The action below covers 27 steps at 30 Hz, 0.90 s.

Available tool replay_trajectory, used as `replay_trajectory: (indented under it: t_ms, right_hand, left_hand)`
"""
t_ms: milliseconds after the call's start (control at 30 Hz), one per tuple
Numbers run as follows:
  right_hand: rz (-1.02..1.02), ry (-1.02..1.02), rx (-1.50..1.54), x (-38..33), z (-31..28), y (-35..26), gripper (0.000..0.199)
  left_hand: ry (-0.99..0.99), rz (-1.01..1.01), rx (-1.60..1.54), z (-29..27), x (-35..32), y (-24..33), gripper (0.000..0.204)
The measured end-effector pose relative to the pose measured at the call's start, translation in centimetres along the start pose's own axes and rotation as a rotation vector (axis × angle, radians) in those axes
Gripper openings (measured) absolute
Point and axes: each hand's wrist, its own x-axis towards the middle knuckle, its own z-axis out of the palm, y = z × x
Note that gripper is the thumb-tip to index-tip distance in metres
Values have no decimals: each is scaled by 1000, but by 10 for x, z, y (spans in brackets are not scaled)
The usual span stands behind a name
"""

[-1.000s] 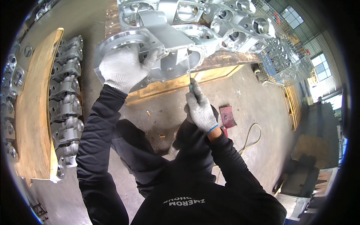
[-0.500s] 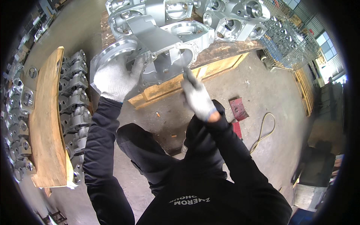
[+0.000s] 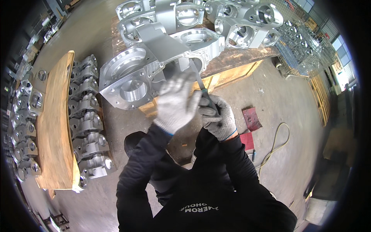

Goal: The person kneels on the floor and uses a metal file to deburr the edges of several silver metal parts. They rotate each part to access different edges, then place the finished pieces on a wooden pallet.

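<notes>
A large silver metal casting (image 3: 164, 44) with round machined bores rests on the wooden bench, its near flange overhanging the front edge. My right hand (image 3: 221, 119), in a grey-smudged white knit glove, is closed round the dark green handle of a flat file (image 3: 198, 78). The file's blade points up and away, its tip by the casting's right-hand opening; whether it touches metal I cannot tell. My left hand (image 3: 176, 104), also gloved, is in front of the casting just left of the file, fingers stretched out and somewhat blurred, with nothing in it.
More castings (image 3: 247, 23) crowd the wooden bench (image 3: 235, 58). Rows of similar parts (image 3: 87, 112) flank a wooden board (image 3: 56, 127) on the left. A wire basket (image 3: 309, 54) stands at far right. Red sheets (image 3: 252, 118) and a looped hose (image 3: 273, 149) lie on the floor.
My left hand has come off the casting's left flange and moved right, toward the file. My right hand has drawn nearer to me with the file, and the view has shifted slightly.
</notes>
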Motion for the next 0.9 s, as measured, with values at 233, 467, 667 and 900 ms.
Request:
replay_trajectory:
  t_ms: [233, 467, 667, 900]
  right_hand:
    - [-62, 83, -91, 18, 22, 0, 14]
    - [-192, 420, -306, 26, 52, -3, 20]
    - [-266, 20, -143, 34, 59, 9, 22]
    - [-125, -133, 125, 24, 36, -13, 25]
  left_hand:
    - [-298, -55, -162, 21, 26, 11, 48]
    - [-680, -91, -207, -1, 52, 14, 43]
    - [-433, -120, -159, -6, 60, 17, 39]
    - [-287, -262, -697, 19, 42, 13, 53]
